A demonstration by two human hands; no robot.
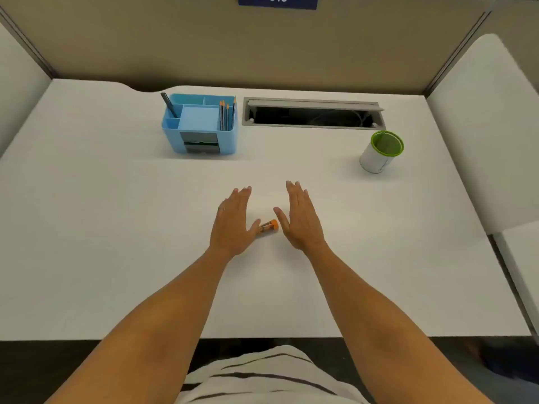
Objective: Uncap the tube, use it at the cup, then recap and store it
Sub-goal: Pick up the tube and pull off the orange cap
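Observation:
A small tube [267, 227] with an orange cap lies on its side on the white desk [116, 228], its cap end pointing right. My left hand [233, 223] hovers flat just left of it, fingers straight, and covers the tube's left end. My right hand [300, 217] is held flat just right of the cap, fingers extended. Neither hand holds anything. A white cup [379, 153] with a green rim and green inside stands at the far right of the desk, well away from both hands.
A blue desk organiser [201, 126] with pencils and a pen stands at the back, left of centre. An open cable slot [313, 113] is set into the desk behind the cup. Partition walls enclose the desk at back and sides.

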